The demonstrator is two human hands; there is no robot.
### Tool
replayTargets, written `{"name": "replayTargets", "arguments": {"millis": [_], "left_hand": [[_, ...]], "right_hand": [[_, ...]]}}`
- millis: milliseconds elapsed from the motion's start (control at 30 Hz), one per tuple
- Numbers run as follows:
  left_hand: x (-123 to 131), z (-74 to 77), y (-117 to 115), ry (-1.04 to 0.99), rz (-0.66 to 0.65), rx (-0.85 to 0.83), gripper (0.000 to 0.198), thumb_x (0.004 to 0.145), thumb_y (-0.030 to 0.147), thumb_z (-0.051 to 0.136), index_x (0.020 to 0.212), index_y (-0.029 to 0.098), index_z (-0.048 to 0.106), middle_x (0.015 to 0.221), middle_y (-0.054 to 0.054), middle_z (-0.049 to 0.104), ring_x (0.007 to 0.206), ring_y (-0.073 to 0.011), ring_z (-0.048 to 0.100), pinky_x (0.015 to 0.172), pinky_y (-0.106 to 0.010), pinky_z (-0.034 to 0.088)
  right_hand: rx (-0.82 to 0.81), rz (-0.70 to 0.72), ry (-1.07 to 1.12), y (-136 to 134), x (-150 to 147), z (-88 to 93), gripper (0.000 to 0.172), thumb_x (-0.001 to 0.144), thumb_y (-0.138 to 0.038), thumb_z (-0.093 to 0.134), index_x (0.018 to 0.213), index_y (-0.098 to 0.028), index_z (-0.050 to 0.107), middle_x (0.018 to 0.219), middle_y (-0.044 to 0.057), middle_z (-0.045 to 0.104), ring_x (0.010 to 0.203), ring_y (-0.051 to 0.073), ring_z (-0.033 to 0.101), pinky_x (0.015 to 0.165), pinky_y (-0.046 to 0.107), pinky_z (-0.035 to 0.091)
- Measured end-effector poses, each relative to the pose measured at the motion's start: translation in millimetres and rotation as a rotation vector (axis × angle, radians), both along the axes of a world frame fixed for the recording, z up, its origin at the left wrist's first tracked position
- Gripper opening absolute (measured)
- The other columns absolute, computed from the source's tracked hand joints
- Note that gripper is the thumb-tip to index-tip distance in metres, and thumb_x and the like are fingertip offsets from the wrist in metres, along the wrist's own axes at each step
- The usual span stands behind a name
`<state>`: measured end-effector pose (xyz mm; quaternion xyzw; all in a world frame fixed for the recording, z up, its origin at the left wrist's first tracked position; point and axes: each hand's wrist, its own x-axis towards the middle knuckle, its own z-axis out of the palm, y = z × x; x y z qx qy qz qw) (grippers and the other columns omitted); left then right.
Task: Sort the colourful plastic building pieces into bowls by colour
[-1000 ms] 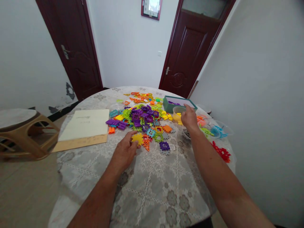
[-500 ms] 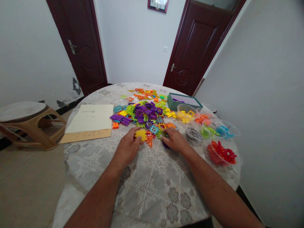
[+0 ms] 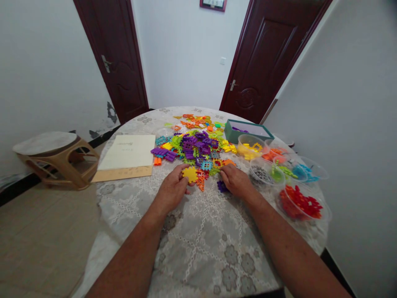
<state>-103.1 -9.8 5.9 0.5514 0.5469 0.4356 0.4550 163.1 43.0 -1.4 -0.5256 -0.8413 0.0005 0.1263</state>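
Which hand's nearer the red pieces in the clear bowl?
Right. The right hand is left of the red pieces and slightly farther up the table, not touching them; the left hand is much farther left, at a yellow piece.

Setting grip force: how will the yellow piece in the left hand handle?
Probably stiff: the yellow piece shows no sag in the left hand. Likely light, as it looks plastic. Its toothed edge could catch if pushed.

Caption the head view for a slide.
Left hand holding a yellow piece, right hand at the near edge of a colourful pile.
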Motion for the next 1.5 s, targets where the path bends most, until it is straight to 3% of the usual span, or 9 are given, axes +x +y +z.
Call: {"name": "replayTargets", "arguments": {"millis": [133, 300, 467, 700, 867, 1033, 1300, 1400, 1500], "left_hand": [[0, -1.1, 0, 0.002, 0.002, 0.008, 0.053, 0.091, 0.015, 0.049, 0.144, 0.025, 0.050, 0.107, -0.009, 0.073, 0.087, -0.0182, 0.074, 0.060, -0.024, 0.058], [0, 0.8, -2, 0.000, -0.012, 0.011, 0.052, 0.091, 0.018, 0.050, 0.143, 0.024, 0.050, 0.106, -0.009, 0.073, 0.088, -0.0183, 0.074, 0.061, -0.025, 0.058], [1, 5.1, -2, -0.039, -0.001, 0.012, 0.049, 0.091, 0.020, 0.053, 0.141, 0.021, 0.049, 0.103, -0.008, 0.072, 0.089, -0.0194, 0.075, 0.060, -0.026, 0.059], [2, 10.0, -4, -0.116, -0.066, -0.026, 0.024, 0.091, 0.030, 0.057, 0.112, 0.018, 0.058, 0.098, -0.007, 0.074, 0.087, -0.0209, 0.076, 0.062, -0.028, 0.061], [2, 5.9, -2, -0.077, -0.007, -0.019, 0.035, 0.091, 0.027, 0.056, 0.125, 0.020, 0.054, 0.098, -0.007, 0.074, 0.083, -0.0190, 0.076, 0.059, -0.025, 0.059], [-1, 4.4, -1, 0.013, 0.007, 0.038, 0.054, 0.090, 0.029, 0.056, 0.143, 0.026, 0.046, 0.090, -0.003, 0.071, 0.085, -0.0205, 0.077, 0.061, -0.026, 0.059], [-5, 7.7, 2, 0.123, -0.049, 0.020, 0.037, 0.088, 0.049, 0.058, 0.112, 0.022, 0.067, 0.104, -0.007, 0.075, 0.093, -0.0258, 0.075, 0.066, -0.031, 0.061], [-6, 4.9, 3, 0.138, -0.068, 0.020, 0.041, 0.087, 0.054, 0.060, 0.111, 0.021, 0.068, 0.109, -0.008, 0.075, 0.096, -0.0268, 0.075, 0.068, -0.033, 0.062], [-7, 3.2, 4, 0.141, -0.061, 0.027, 0.043, 0.087, 0.054, 0.060, 0.114, 0.020, 0.067, 0.113, -0.010, 0.074, 0.097, -0.0274, 0.074, 0.068, -0.034, 0.062]], "right_hand": [[0.063, -0.042, 0.199, 6, 4, -1.4, 0.029, 0.105, -0.028, 0.033, 0.095, -0.020, 0.059, 0.094, 0.009, 0.065, 0.092, 0.023, 0.061, 0.086, 0.032, 0.046], [-0.125, -0.087, 0.486, 5, 0, 3.1, 0.036, 0.105, -0.040, 0.034, 0.076, -0.024, 0.049, 0.070, 0.000, 0.058, 0.070, 0.019, 0.057, 0.070, 0.030, 0.044], [-0.381, -0.098, 0.735, 2, -10, 0.9, 0.040, 0.104, -0.052, 0.037, 0.082, -0.023, 0.054, 0.060, -0.004, 0.055, 0.056, 0.015, 0.053, 0.054, 0.026, 0.041], [-0.504, -0.079, 0.910, -4, -21, -1.2, 0.038, 0.100, -0.058, 0.047, 0.089, -0.023, 0.055, 0.061, -0.005, 0.059, 0.051, 0.013, 0.053, 0.048, 0.022, 0.042], [-0.571, 0.033, 0.967, -9, -25, 1.2, 0.031, 0.100, -0.053, 0.050, 0.097, -0.023, 0.056, 0.064, -0.005, 0.061, 0.053, 0.013, 0.055, 0.052, 0.023, 0.045], [-0.481, 0.122, 0.869, -15, -31, 6.0, 0.024, 0.102, -0.043, 0.049, 0.092, -0.023, 0.058, 0.066, -0.004, 0.061, 0.056, 0.012, 0.054, 0.056, 0.023, 0.043], [-0.414, 0.076, 0.891, -15, -34, 17.4, 0.016, 0.101, -0.035, 0.053, 0.095, -0.022, 0.061, 0.068, -0.005, 0.060, 0.059, 0.011, 0.057, 0.058, 0.021, 0.043], [-0.349, 0.048, 0.888, -19, -27, 35.8, 0.015, 0.101, -0.034, 0.053, 0.100, -0.022, 0.062, 0.074, -0.003, 0.064, 0.061, 0.011, 0.059, 0.059, 0.022, 0.046], [-0.102, 0.007, 0.747, -30, -7, 70.5, 0.015, 0.101, -0.031, 0.054, 0.104, -0.022, 0.066, 0.087, 0.000, 0.070, 0.073, 0.014, 0.064, 0.070, 0.026, 0.049]]}}
